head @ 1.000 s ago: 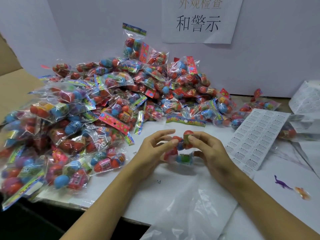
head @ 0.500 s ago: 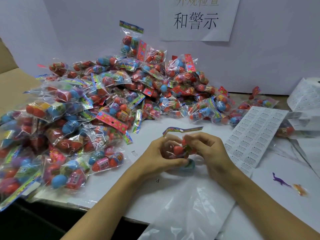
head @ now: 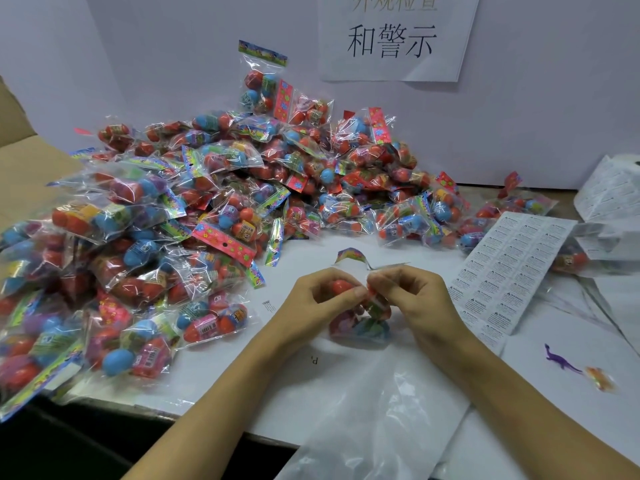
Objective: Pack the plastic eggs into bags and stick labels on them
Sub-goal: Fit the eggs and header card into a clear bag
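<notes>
While both hands work one small bag of eggs at the middle of the surface, I read this as the closing step.

My left hand has its fingers curled round the bag's upper part, pinching near a red egg; my right hand has its fingers clamped on the bag's neck, where the printed header sticks up and curls. The bag's bottom rests on the surface. A big pile of filled bags lies to the left and behind; the label sheet lies just right of my right hand. Next, I judge, the header must be flattened and the right hand freed to peel one label.
</notes>
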`<state>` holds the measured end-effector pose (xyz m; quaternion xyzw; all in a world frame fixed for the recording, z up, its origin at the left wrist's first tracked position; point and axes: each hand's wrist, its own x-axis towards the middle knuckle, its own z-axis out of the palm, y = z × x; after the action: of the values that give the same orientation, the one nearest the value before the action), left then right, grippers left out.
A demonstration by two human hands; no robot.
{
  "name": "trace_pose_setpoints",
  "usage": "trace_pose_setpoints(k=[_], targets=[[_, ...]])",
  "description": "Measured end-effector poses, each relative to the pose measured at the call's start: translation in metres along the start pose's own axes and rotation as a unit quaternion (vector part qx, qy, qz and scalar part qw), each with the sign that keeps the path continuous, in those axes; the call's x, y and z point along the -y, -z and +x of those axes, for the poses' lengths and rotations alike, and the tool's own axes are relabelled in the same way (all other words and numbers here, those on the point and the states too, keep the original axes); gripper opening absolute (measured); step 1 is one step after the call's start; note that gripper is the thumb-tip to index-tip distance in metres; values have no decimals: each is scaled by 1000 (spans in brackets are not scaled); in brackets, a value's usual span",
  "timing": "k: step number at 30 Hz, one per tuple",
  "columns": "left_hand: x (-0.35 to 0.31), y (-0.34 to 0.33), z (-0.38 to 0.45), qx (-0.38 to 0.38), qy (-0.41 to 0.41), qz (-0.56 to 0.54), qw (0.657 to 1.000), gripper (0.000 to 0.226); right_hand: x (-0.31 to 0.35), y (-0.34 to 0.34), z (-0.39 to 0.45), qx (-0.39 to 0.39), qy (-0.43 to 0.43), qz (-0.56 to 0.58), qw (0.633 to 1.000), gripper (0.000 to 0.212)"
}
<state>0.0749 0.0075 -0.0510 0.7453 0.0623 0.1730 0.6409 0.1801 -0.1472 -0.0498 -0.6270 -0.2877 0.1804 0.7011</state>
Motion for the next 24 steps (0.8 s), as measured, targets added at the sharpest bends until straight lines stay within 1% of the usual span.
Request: trace_pose_setpoints(k=[1, 3, 7, 8, 10, 12, 13, 15, 17, 19, 22, 24], targets=[[0, 0, 0, 2, 4, -4, 1000, 2, 0, 0, 0, -2, 4, -12, 1000, 19], [-2, 0, 0, -3, 19, -19, 1000, 3, -1, 0, 0, -3, 11, -29, 1000, 24], [0, 0, 2, -9, 59, -85, 995, 6, 0, -4, -1, -3, -6, -23, 1000, 16], [-1, 1, 3, -15, 71, -109, 991, 6, 0, -5, -1, -4, -17, -14, 1000, 17], [-2, 1, 5, -45, 102, -180, 977, 10, 1, -5, 0, 0, -46, 1, 999, 33], [-4, 5, 7, -80, 116, -252, 957, 10, 2, -3, 0, 23, -74, 9, 997, 51], [-4, 7, 7, -89, 113, -270, 952, 12, 2, -3, -1, 43, -81, 2, 996, 53], [-5, 9, 7, -83, 103, -281, 951, 21, 2, -3, -2, 78, -77, -26, 994, 43], [-6, 8, 7, -76, 100, -274, 954, 30, 2, -3, -3, 85, -72, -42, 993, 37], [-5, 8, 7, -85, 103, -268, 954, 34, 2, -1, -2, 86, -72, -43, 993, 37], [-4, 8, 8, -106, 102, -257, 955, 24, 3, 1, -2, 109, -81, -17, 991, 39], [-2, 8, 8, -105, 100, -244, 959, 35, 2, 1, -2, 100, -78, 9, 992, 44]])
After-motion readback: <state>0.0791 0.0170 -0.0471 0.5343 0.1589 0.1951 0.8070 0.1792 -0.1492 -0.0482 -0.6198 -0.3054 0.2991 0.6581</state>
